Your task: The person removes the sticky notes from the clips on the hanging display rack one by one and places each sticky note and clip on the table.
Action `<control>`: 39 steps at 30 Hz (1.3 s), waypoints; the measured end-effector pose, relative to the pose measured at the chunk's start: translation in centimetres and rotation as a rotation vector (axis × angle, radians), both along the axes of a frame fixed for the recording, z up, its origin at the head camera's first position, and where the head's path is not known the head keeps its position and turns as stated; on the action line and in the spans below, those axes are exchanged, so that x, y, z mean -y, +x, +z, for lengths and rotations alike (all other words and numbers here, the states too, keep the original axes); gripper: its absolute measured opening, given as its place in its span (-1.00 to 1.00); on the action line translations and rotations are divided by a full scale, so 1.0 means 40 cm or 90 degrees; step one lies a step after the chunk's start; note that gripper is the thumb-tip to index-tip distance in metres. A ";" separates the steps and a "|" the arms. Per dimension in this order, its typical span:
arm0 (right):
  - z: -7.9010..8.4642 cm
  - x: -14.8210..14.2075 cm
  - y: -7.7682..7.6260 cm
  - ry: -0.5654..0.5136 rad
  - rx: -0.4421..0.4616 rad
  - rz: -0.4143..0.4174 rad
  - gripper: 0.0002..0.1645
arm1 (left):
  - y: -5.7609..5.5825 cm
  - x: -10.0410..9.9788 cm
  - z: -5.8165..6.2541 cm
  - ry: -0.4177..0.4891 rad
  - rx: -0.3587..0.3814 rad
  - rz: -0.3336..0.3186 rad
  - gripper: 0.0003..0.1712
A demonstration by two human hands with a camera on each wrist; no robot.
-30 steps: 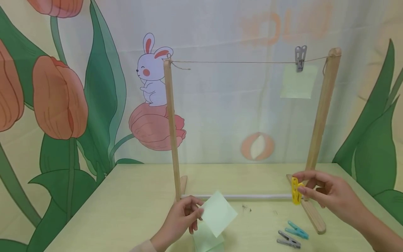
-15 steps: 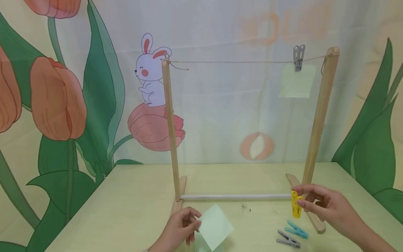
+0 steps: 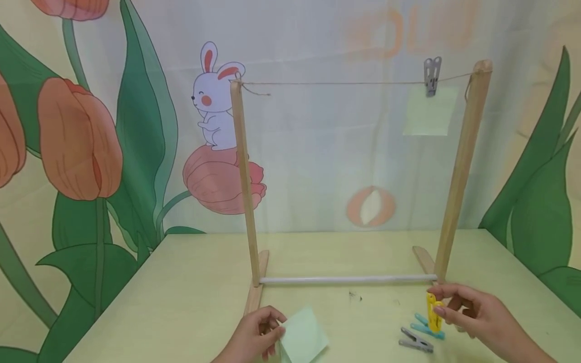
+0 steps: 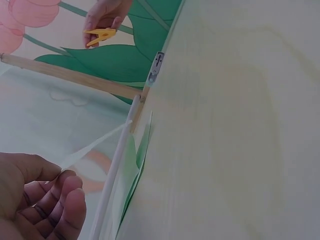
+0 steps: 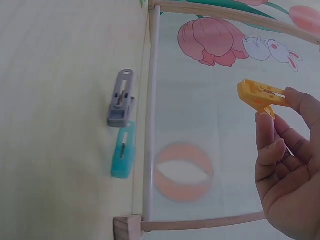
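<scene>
At the front of the table my left hand [image 3: 256, 333] pinches a pale green square of paper [image 3: 305, 335] by one corner, thumb against fingers. Seen edge-on in the left wrist view, that paper [image 4: 92, 147] is lifted above more green sheets [image 4: 132, 185] on the table. To the right, my right hand [image 3: 481, 315] holds a yellow clothespin [image 3: 434, 313] between thumb and fingers. Its handle ends are in my grip in the right wrist view, where the clothespin [image 5: 262, 94] points away from the palm. Below it lie a teal clothespin [image 3: 426, 330] and a grey clothespin [image 3: 415, 340].
A wooden frame stands behind my hands, with a left post [image 3: 244, 186], a right post [image 3: 463, 171] and a white bottom bar [image 3: 349, 280]. Across its top runs a thin string [image 3: 331, 83]. A grey clothespin [image 3: 430, 76] hangs a green paper square [image 3: 431, 116] near the right post.
Both hands have moved down toward the table's front, still carrying the paper and the yellow clothespin. The yellow clothespin now overlaps the teal one in the head view.
</scene>
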State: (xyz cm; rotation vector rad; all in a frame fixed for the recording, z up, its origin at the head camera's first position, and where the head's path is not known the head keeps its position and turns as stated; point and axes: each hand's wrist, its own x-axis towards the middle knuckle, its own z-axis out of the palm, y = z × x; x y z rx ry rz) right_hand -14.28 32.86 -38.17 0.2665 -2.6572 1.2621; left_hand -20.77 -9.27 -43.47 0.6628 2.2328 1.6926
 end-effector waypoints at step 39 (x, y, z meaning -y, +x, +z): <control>-0.124 -0.055 -0.012 0.224 0.171 0.086 -0.54 | -0.007 0.016 -0.037 -0.093 -0.054 0.038 -0.86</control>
